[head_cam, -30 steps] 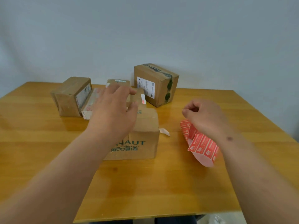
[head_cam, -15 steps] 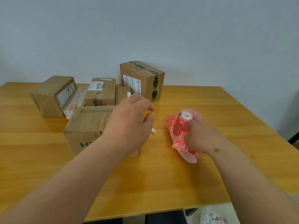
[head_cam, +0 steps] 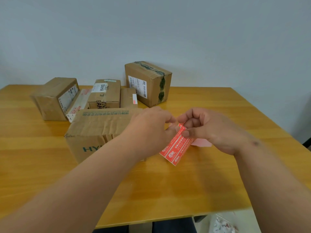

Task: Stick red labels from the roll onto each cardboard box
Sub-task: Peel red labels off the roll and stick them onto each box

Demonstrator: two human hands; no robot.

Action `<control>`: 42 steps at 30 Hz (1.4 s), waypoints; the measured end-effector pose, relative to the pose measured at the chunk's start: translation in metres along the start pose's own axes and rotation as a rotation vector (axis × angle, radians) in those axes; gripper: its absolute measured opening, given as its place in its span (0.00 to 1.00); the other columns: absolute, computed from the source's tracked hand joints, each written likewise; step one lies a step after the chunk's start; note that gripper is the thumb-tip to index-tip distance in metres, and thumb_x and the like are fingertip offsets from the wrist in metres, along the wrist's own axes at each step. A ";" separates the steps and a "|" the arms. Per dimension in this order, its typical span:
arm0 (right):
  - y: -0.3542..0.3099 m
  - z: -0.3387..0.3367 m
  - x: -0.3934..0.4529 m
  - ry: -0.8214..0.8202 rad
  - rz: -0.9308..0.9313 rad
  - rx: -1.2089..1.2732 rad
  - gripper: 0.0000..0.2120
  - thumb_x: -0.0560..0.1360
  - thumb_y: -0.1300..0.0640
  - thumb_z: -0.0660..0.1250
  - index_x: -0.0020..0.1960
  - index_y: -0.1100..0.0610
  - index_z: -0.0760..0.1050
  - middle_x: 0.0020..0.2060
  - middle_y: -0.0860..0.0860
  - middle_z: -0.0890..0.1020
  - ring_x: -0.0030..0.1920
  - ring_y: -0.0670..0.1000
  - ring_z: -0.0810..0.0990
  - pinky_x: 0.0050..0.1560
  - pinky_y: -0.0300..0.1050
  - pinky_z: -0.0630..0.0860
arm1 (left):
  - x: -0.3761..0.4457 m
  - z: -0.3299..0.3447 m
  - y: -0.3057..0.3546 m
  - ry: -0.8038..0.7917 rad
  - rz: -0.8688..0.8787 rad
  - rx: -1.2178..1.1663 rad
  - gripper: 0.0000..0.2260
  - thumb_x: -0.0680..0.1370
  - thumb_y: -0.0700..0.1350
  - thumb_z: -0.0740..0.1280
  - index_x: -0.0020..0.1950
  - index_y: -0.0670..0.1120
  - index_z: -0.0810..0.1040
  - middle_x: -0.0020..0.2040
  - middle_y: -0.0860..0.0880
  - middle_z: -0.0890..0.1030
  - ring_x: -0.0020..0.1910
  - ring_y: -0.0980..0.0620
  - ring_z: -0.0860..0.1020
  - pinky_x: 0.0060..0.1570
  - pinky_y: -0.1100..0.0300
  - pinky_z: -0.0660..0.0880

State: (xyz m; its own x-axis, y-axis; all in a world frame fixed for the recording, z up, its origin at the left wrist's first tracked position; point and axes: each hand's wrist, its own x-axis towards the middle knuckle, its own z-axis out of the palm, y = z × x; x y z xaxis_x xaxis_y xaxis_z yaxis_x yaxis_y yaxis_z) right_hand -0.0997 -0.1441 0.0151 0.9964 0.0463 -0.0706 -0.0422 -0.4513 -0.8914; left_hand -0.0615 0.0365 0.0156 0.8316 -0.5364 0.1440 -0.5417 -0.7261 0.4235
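A strip of red labels (head_cam: 175, 148) hangs from between my two hands above the wooden table (head_cam: 168, 190). My right hand (head_cam: 212, 130) holds the strip with curled fingers and thumb; the roll itself is hidden behind it. My left hand (head_cam: 151, 130) pinches at the strip's top end. The nearest cardboard box (head_cam: 99, 130), printed "HY…" in green, lies just left of my hands. Behind it stand several more boxes: a left one (head_cam: 55, 98), a "BAHA" box (head_cam: 106, 95), a small one (head_cam: 128, 98) with a white and red sticker, and a taller taped box (head_cam: 148, 83).
A pale pink piece of backing paper (head_cam: 202, 142) shows under my right hand. The table's near edge runs along the bottom, with dark trouser legs and a bag of paper scraps (head_cam: 222, 224) on the floor below. A grey wall stands behind.
My left hand moved from over the near box to the label strip. My right hand lifted the labels off the table, and both hands now meet on the strip.
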 end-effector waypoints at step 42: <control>-0.015 0.009 0.011 -0.018 -0.026 -0.326 0.08 0.71 0.51 0.73 0.37 0.53 0.79 0.40 0.49 0.85 0.37 0.42 0.80 0.34 0.36 0.73 | 0.015 -0.007 -0.002 -0.131 -0.119 -0.323 0.11 0.79 0.51 0.66 0.42 0.44 0.77 0.37 0.49 0.82 0.37 0.54 0.81 0.35 0.63 0.76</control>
State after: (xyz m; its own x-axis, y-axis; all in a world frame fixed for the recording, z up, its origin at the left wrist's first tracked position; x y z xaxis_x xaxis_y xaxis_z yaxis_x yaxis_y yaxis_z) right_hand -0.0890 -0.1286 0.0238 0.9952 0.0761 -0.0607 0.0115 -0.7111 -0.7030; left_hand -0.0473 0.0332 0.0229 0.8521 -0.5225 -0.0302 -0.3585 -0.6247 0.6937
